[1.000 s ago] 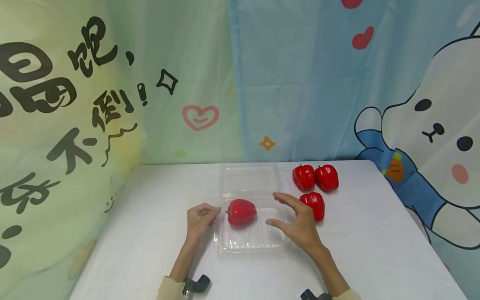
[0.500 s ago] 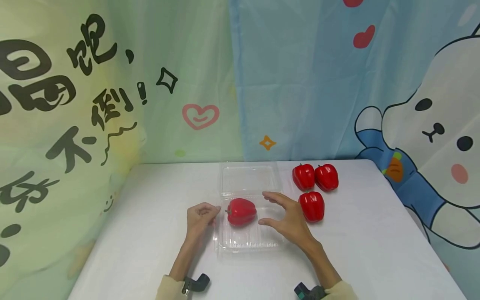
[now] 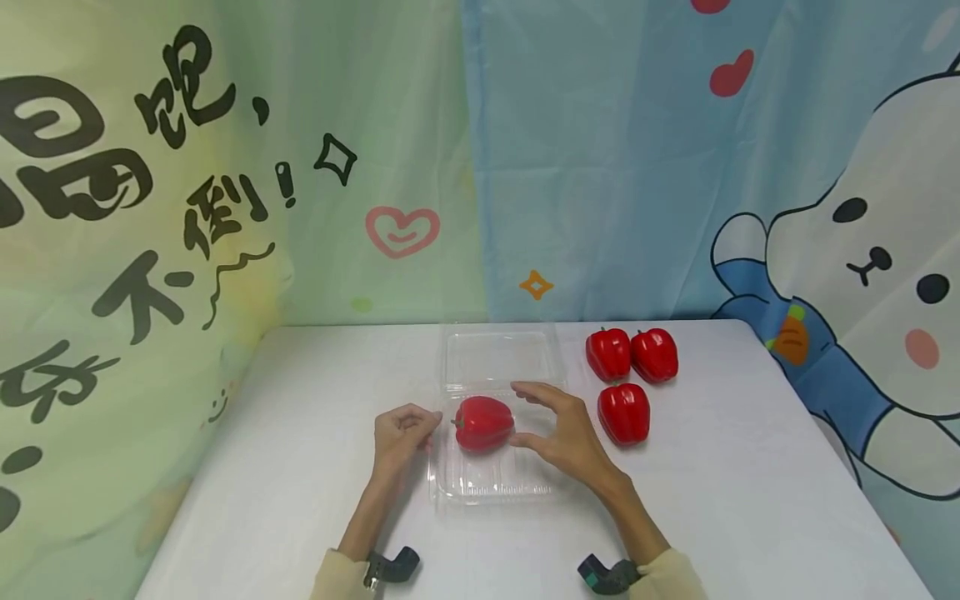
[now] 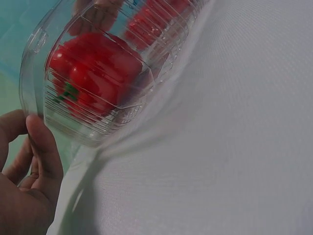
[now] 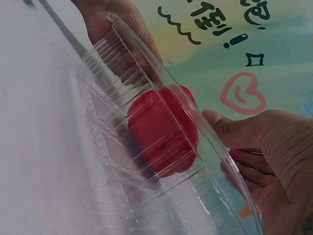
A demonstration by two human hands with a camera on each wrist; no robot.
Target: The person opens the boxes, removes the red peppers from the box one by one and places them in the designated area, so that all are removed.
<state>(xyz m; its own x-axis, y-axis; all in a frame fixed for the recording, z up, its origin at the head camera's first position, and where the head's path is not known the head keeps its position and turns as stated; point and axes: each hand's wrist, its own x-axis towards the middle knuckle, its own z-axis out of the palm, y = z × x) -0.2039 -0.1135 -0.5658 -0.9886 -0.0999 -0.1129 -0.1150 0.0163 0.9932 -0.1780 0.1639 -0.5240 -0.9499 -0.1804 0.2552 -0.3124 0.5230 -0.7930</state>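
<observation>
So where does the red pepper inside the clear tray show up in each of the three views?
Head: the red pepper in the tray lies below centre, between the left hand and right hand.
Left wrist: upper left, seen through the ribbed tray wall.
Right wrist: centre, behind the tray wall.
Shared landmark: the clear plastic tray.

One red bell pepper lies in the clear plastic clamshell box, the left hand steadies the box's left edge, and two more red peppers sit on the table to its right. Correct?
Not quite: three red bell peppers sit on the white table, not two, as the head view shows. One red bell pepper does lie in the clear plastic clamshell box, with the left hand at its left edge.
</observation>
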